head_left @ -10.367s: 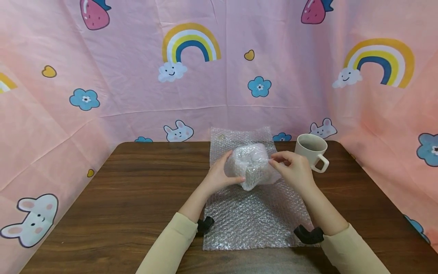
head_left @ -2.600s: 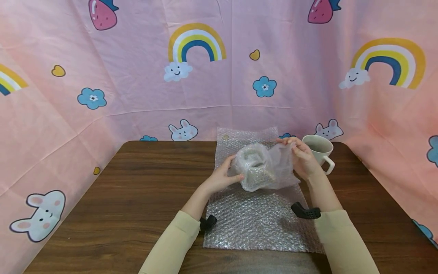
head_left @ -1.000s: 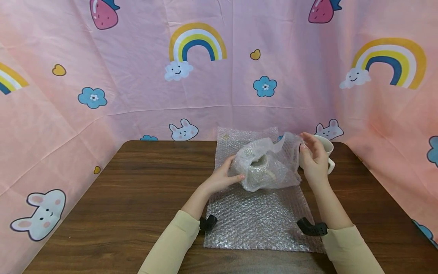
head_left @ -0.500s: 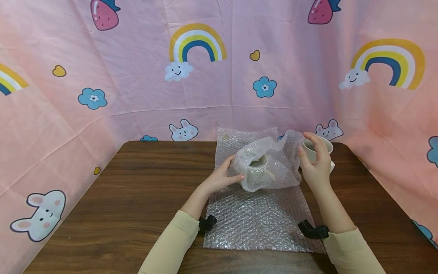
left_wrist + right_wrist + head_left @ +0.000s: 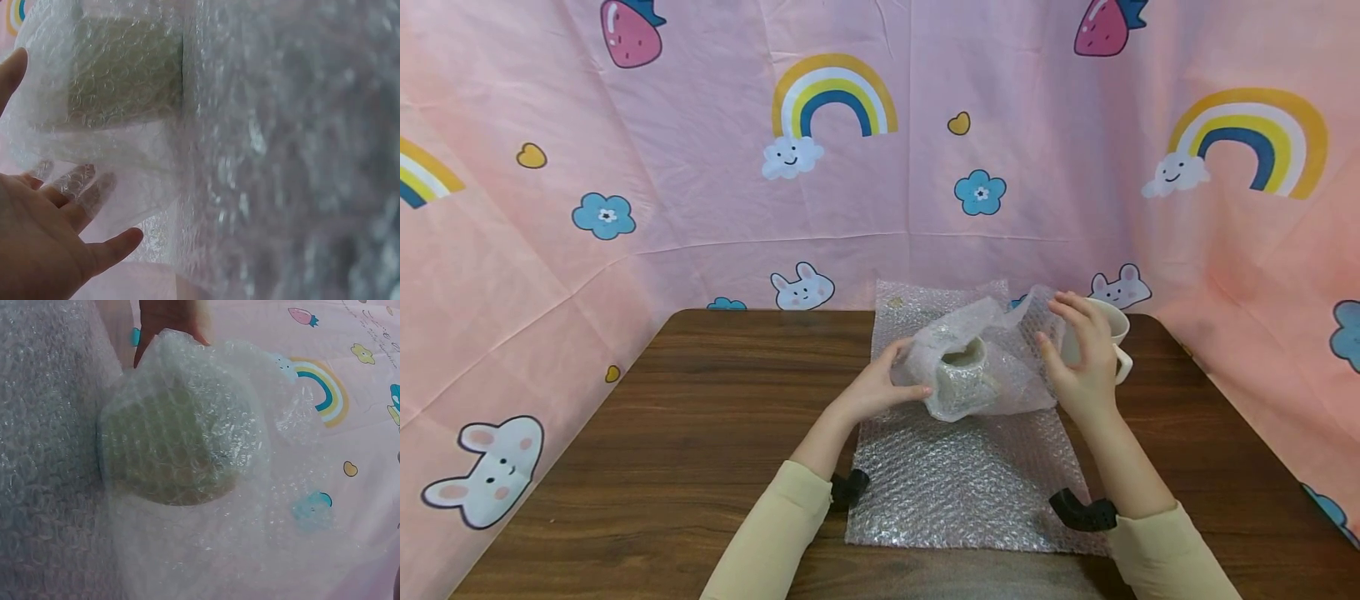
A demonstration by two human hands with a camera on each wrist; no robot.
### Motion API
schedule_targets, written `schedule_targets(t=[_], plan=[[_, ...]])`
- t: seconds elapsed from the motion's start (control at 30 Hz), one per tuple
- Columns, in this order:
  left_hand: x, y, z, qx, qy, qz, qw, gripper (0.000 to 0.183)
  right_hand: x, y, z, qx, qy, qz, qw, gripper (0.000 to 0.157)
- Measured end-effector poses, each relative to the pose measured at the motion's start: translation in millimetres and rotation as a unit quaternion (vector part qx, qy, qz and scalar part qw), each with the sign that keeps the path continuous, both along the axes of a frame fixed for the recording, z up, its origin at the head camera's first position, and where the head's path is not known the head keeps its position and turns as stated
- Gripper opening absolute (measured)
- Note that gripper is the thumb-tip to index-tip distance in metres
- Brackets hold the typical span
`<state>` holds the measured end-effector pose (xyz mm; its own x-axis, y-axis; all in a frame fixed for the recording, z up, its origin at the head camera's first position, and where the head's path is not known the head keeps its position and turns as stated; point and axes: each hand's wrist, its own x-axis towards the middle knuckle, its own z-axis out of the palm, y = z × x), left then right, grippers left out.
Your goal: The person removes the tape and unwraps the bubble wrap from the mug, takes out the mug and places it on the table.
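A pale mug [image 5: 962, 385] stands inside a loose piece of bubble wrap [image 5: 958, 321], its mouth showing through a gap at the top. My left hand [image 5: 874, 385] rests against the left of this bundle, thumb in front and other fingers farther back. The left wrist view shows several of its fingers extended, some seen through the plastic. My right hand [image 5: 1084, 364] is raised beside the wrap's right flap, thumb and fingers spread, holding nothing. Behind it, a second, unwrapped white mug [image 5: 1112, 323] is partly hidden. In the right wrist view the bubble-wrapped mug [image 5: 159, 453] fills the middle.
A long sheet of bubble wrap [image 5: 970, 492] lies flat under the bundle and reaches toward the front edge. The brown wooden table [image 5: 737, 383] extends on both sides. A pink patterned curtain [image 5: 865, 200] hangs right behind it.
Since ten seconds ago the wrap around the mug has been pulled loose and its right side spread outward. My right hand has let go of the flap; my left hand has barely shifted.
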<state>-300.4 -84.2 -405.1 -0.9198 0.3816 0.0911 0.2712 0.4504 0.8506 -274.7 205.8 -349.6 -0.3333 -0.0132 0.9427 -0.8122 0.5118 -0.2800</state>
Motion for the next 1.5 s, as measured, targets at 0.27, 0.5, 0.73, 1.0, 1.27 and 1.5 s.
schedule_targets(t=[0.27,0.5,0.73,1.0,1.27,1.5], plan=[[1.4,-3.1,4.7,0.006,-0.011,0.006,0.9999,0.093,0.5,-7.2,0.9,0.025,0.036,-0.066,0.997,0.037],[0.5,-5.1,5.0,0.002,-0.01,0.007,0.9999,0.096,1.8,-13.2,-5.3,0.072,0.022,-0.073,0.994,0.04],[-0.9,-7.2,3.8,0.0,-0.008,0.004,1.0,0.1,6.0,-22.6,-10.8,0.135,0.057,-0.069,0.987,0.036],[-2.3,-8.6,2.2,-0.003,-0.005,0.004,1.0,0.103,9.5,-29.2,-19.5,0.178,-0.012,-0.035,0.983,0.037],[-3.6,-10.9,-0.7,0.01,-0.008,-0.003,0.9999,0.104,14.5,-35.9,-30.6,0.212,-0.194,-0.06,0.956,0.052],[-3.6,-14.2,-0.2,0.009,-0.008,-0.007,0.9999,0.104,14.4,-39.2,-35.2,0.219,-0.262,-0.041,0.939,0.049]])
